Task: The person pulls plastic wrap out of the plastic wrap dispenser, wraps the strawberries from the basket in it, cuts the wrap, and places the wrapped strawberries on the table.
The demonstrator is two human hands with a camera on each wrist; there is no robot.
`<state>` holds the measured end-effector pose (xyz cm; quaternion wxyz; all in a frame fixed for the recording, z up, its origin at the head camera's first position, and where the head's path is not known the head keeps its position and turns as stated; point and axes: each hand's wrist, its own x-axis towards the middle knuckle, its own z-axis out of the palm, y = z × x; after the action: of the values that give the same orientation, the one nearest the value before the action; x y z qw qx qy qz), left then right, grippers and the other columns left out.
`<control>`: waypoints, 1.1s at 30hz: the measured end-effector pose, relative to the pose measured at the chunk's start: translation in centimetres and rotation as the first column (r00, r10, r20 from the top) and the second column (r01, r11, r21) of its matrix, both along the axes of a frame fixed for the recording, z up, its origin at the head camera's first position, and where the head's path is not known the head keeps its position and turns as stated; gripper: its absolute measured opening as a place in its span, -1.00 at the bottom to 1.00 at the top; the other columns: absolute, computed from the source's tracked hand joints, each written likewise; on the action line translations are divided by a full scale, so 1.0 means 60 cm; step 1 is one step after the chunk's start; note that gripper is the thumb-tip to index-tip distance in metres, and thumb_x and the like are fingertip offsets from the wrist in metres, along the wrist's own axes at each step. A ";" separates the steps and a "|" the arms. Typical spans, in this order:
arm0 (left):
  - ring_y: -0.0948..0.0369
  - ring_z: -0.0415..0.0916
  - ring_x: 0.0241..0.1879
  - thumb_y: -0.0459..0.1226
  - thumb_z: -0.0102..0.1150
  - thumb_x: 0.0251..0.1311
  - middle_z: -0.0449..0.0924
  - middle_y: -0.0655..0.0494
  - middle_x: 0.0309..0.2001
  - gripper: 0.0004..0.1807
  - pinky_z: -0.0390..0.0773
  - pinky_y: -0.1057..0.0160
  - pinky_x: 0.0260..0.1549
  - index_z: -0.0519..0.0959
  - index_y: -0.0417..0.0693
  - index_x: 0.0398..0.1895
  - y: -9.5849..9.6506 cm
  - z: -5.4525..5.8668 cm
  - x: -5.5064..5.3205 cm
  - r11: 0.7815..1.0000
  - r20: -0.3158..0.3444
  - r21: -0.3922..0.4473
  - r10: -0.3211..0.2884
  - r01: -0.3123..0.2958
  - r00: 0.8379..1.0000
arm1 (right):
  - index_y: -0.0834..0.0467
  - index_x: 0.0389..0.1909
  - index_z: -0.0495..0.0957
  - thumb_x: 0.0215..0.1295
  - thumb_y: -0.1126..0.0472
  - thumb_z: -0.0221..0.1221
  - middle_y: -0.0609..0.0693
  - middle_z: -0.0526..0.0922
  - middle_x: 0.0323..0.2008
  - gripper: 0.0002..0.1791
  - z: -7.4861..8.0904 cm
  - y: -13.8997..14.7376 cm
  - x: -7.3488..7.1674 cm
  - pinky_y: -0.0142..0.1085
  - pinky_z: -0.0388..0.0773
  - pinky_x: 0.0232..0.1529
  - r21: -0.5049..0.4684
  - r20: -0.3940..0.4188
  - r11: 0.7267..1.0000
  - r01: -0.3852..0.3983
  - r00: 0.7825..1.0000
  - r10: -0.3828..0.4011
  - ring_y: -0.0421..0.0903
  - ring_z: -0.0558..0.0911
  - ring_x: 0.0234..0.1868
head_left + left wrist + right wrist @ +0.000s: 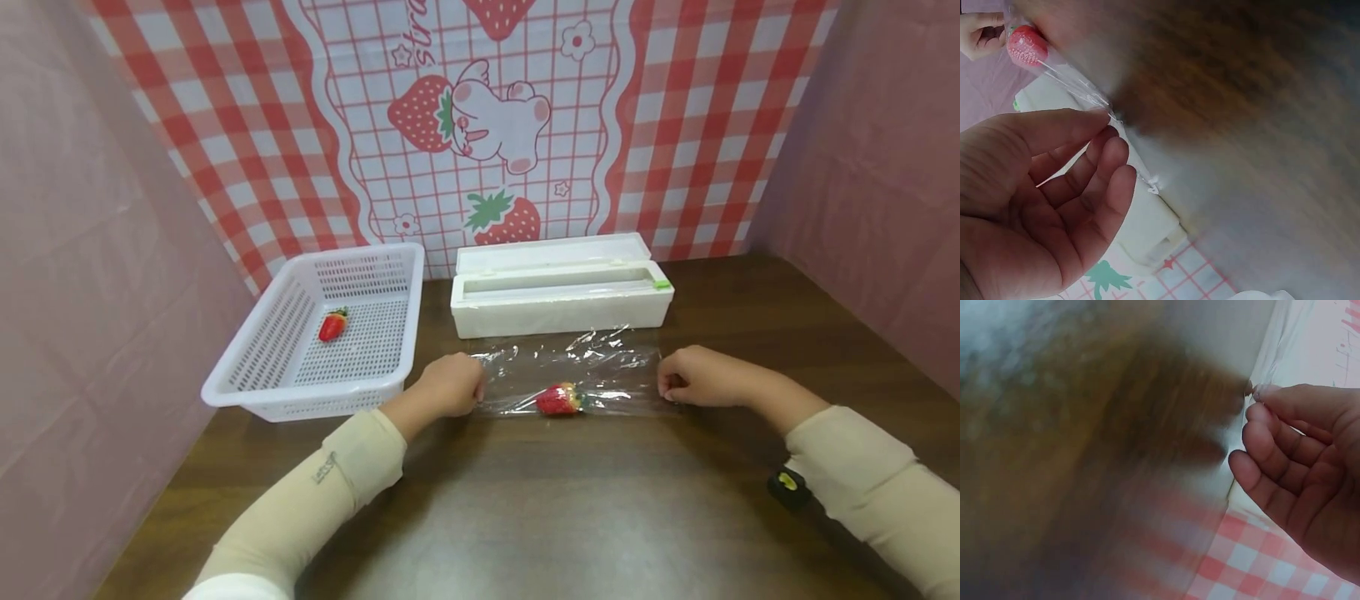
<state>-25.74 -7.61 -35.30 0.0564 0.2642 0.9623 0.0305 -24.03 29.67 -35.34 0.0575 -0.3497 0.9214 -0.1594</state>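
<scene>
Head view gives us the white box (562,312) as landmark, with the white basket (300,392) to its left holding one strawberry (333,325), apart from both hands. Going right, we meet the left hand (450,385) in front of the box's left end, its thumb and finger pinching the left edge of the clear film (573,367); the left wrist view shows us its other fingers loosely curled. We judge the film nearly weightless, limp and apt to crease, slip or cling to itself, so we would take hold at its corners or side edges, gently, keeping it spread. The sheet lies just in front of the box, spanning between the hands. In front of the box's middle is the red fruit (557,400), touching the film near its near edge; whether on or under it we cannot tell. It looks light, perhaps easily bruised, and we would lift it by its sides. It sits between the hands, touching neither and nearer the left. Last, the right hand (693,379), in front of the box's right end, pinches the film's right edge between thumb and finger.
</scene>
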 end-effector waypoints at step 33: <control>0.30 0.58 -0.37 -0.29 0.46 0.00 0.67 0.15 -0.39 -0.82 0.53 0.46 -0.35 0.67 -0.10 -0.32 0.053 0.005 0.008 0.901 -0.056 0.253 -0.350 0.352 0.935 | 0.15 -0.42 0.56 -0.07 0.45 0.37 -0.13 0.51 -0.48 -0.77 0.007 -0.099 0.020 -0.33 0.49 -0.47 -0.109 -0.309 0.980 -0.166 0.943 0.125 -0.19 0.48 -0.47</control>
<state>-25.28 -4.44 -35.02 0.0217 0.4385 0.8869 0.1439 -22.83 23.71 -34.95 -0.0951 -0.4400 0.8783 -0.1611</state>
